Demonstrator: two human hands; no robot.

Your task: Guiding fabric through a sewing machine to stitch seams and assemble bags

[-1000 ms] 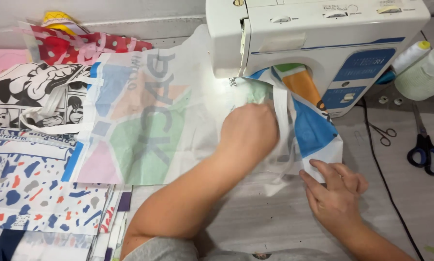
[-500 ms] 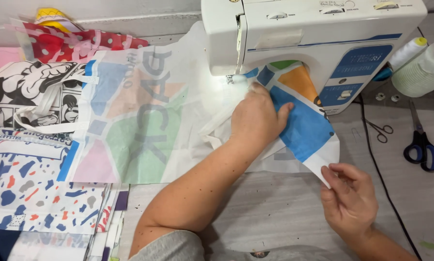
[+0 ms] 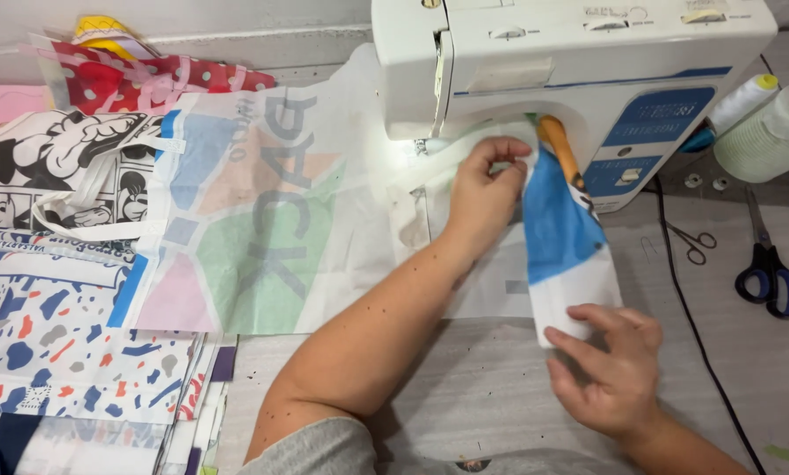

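On the grey counter (image 3: 746,352), the folded cloth (image 3: 563,237) sits under the white sewing machine (image 3: 570,62). The left hand (image 3: 484,189) pinches its top edge; the right hand (image 3: 610,369) presses its bottom end. Feeding needs a straight edge.

Thin, matt printed bag material (image 3: 262,220), looking like woven plastic cloth, is creasing under the left hand (image 3: 482,198), while the right hand (image 3: 610,369) is pressing a folded blue-and-white strip (image 3: 566,255) of the same dull stuff. Just beyond the left fingertips, the sewing machine (image 3: 570,53) is showing smooth, slightly glossy white plastic. Well right of the right fingers, scissors (image 3: 766,264) are showing bare metal blades and shiny blue plastic handles on a matt grey table (image 3: 465,405).
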